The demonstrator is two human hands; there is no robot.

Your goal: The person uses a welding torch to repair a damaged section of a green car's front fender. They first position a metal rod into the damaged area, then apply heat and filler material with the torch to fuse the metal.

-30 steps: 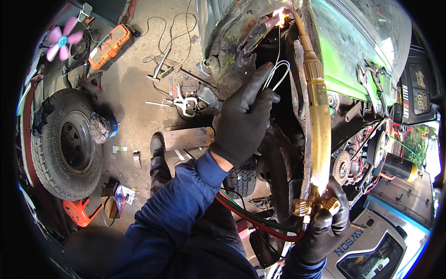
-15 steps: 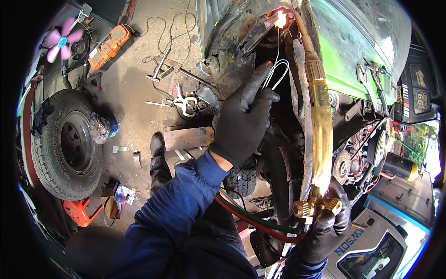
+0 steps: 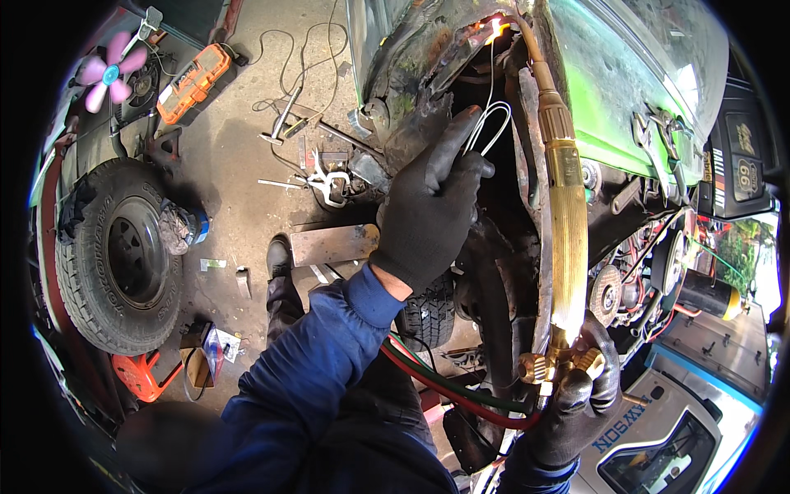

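Observation:
A bent loop of pale welding wire (image 3: pixel 499 132) is pinched in my left hand (image 3: pixel 436 193), black-gloved and closed. One straight end of the wire runs up to a small glowing spot (image 3: pixel 496 31) on the dark metal of the car body (image 3: pixel 420 107). My right hand (image 3: pixel 584 395), also gloved, is closed round the valve end of a brass gas torch (image 3: pixel 569 239). The torch lies lengthwise along the torn panel edge, its copper tip curving in beside the flame. Red and green hoses (image 3: pixel 461 397) join the torch near its knobs.
Several spanners (image 3: pixel 658 152) rest on the green panel (image 3: pixel 597 132) at right, above an engine (image 3: pixel 642 280). Cables, a hammer (image 3: pixel 284 115) and clamps (image 3: pixel 327 177) litter the floor. A wheel (image 3: pixel 123 255), an orange case (image 3: pixel 195 84) and a pink fan (image 3: pixel 111 74) are at left.
The glow at the wire's end has shrunk and dimmed, with fewer sparks. Both hands and the torch have stayed almost still.

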